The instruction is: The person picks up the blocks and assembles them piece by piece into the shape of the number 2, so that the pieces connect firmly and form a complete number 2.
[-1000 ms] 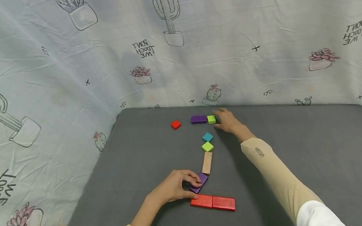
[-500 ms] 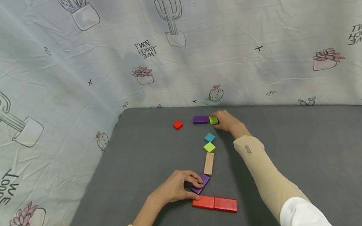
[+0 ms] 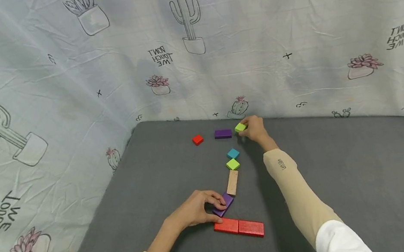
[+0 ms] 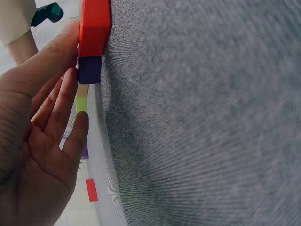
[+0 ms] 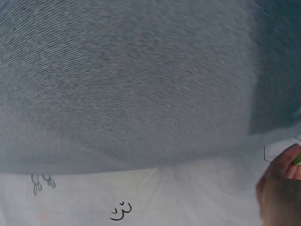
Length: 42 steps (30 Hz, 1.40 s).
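Note:
My right hand [image 3: 255,129] pinches a lime-green block [image 3: 240,127] between thumb and fingers, just right of a purple block [image 3: 223,133] at the far side. In the right wrist view, only part of that hand [image 5: 277,188] shows at the lower right edge. My left hand [image 3: 198,207] rests with relaxed fingers over a nearer purple block [image 3: 227,200], its thumb at the end of a red block [image 3: 226,225]. The left wrist view shows the fingers lying fairly straight beside the red block [image 4: 95,28] and the dark purple block [image 4: 89,70].
A second red block [image 3: 251,228] continues the near row. From the near purple block, a plain wooden block [image 3: 232,182], a lime-green block [image 3: 233,164] and a teal block [image 3: 233,153] run away from me. A small red block [image 3: 198,139] lies far left. Printed cloth [image 3: 253,48] hangs behind the grey surface.
My right hand has closed on the far lime-green block and shifted it slightly right and up, leaving a gap beside the far purple block. The left hand stays in place.

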{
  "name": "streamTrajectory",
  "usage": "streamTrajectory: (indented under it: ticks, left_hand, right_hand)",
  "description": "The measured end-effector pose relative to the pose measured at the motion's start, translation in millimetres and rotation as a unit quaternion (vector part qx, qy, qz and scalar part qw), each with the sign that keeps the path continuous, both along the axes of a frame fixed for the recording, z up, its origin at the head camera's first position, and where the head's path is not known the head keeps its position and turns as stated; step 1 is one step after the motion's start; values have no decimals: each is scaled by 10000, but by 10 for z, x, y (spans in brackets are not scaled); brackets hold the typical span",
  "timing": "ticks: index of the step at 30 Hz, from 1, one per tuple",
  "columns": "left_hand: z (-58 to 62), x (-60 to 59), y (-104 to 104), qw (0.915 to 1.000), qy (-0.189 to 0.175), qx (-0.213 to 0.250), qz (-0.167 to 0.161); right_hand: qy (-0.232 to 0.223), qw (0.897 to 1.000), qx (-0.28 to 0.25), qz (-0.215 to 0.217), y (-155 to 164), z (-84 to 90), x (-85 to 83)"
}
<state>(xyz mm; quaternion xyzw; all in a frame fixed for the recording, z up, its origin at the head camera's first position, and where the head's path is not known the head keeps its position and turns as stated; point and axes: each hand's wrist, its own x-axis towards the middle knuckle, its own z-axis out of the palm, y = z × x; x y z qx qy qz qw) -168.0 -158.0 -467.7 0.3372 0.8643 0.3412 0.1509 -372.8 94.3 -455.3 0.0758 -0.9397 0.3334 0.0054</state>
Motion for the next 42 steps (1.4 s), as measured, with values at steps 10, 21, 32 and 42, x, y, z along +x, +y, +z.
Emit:
streamTrajectory:
  ticks: [10, 21, 32, 42]
  left_hand:
    - [3, 5, -8, 9999, 95, 41, -52]
    - [-23, -10, -8, 9999, 93, 61, -44]
    - [-15, -9, -9, 10000, 35, 54, -38]
    - [-9, -8, -5, 10000, -15, 37, -39]
  right_hand:
    - [-101, 9851, -1414, -973, -60, 194, 151]
    - [-128, 9846, -1692, -423, -221, 327, 289]
    - [-155, 9831, -1797, 311, -338, 384, 388]
    - [-123, 9888, -1216, 855, -345, 285, 449]
